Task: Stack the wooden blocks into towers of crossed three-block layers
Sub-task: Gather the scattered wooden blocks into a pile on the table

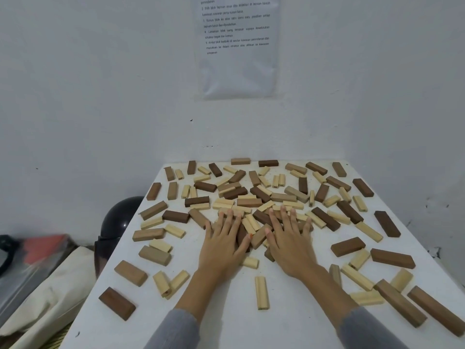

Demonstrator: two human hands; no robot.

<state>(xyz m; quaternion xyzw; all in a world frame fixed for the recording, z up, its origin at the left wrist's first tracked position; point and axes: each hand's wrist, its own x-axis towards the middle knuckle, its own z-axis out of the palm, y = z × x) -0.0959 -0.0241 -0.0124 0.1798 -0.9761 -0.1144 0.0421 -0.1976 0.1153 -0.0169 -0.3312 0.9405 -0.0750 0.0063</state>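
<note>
Wooden blocks (249, 202) are scattered flat all over the white table (226, 323), thickest at 12 o'clock from the hands. No towers yet, so everything's left. Left hand (222, 244) and right hand (289, 241) lie flat, fingers spread, pressing the pile and gripping nothing.

matt wooden blocks (249, 202), glossy helmet (118, 217)

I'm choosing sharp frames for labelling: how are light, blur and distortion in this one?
Head view: soft, even light, faint shadows beside the left hand, right hand and wooden blocks; no glare on the white table, one small highlight on the dark helmet; wide-angle stretch lengthens blocks at the lower right; the bags at lower left are smeared.
</note>
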